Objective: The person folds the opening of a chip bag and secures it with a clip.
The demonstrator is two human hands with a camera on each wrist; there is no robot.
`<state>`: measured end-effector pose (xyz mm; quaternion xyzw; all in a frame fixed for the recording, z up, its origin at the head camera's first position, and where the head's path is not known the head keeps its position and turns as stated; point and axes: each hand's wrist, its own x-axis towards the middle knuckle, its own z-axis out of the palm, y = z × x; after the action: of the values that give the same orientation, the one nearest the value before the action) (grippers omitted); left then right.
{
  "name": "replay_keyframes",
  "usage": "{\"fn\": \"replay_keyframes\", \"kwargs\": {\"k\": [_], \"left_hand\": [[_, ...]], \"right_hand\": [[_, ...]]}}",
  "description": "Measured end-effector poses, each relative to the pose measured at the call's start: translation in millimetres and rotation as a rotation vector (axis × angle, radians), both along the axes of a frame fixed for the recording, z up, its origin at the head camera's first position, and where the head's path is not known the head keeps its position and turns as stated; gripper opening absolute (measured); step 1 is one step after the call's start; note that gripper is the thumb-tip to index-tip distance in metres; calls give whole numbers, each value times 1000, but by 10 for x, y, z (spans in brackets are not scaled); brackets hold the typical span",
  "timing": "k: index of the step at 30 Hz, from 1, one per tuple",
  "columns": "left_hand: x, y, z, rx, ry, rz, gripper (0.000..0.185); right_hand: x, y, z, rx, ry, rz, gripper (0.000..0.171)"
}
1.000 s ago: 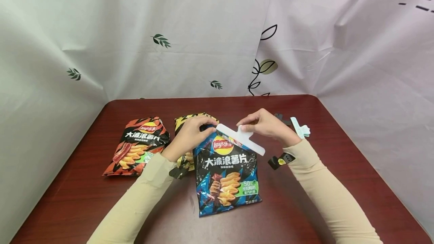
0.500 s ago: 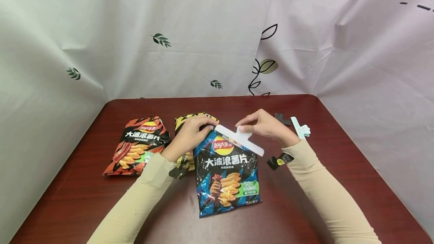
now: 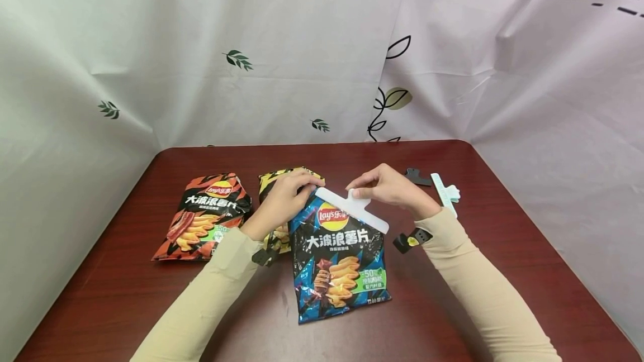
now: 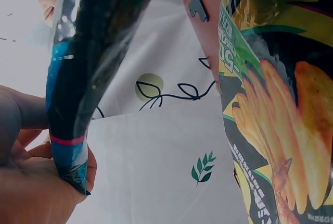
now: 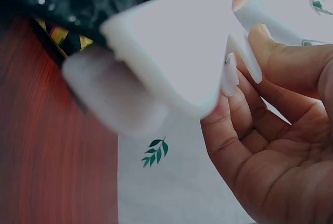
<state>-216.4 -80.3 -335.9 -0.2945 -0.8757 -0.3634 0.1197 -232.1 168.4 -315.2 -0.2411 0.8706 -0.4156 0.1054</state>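
Note:
A blue and black crisp bag (image 3: 339,256) stands tilted on the dark red table (image 3: 503,272) in the middle. A long white bag clip (image 3: 354,209) lies across its top edge. My left hand (image 3: 282,197) pinches the bag's top left corner (image 4: 70,151). My right hand (image 3: 387,186) pinches the handle of the white clip (image 5: 177,52), thumb and fingers curled round it. Behind the blue bag lies a yellow and black crisp bag (image 3: 279,180), largely hidden by my left hand and the blue bag.
A red and black crisp bag (image 3: 206,214) lies flat at the left. A pale green clip (image 3: 445,193) and a black clip (image 3: 416,176) lie at the right rear. White printed cloth (image 3: 282,49) walls the table at the back and both sides.
The white clip and the bag's top have shifted slightly left and down with both hands. The bag's bottom has slid a little toward me.

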Motion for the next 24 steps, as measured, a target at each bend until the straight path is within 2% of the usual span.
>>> {"fn": "replay_keyframes", "kwargs": {"k": [24], "left_hand": [[-3, 11, -7, -5, -4, 11, 21]], "right_hand": [[-9, -22, -28, 8, -35, -21, 24]]}}
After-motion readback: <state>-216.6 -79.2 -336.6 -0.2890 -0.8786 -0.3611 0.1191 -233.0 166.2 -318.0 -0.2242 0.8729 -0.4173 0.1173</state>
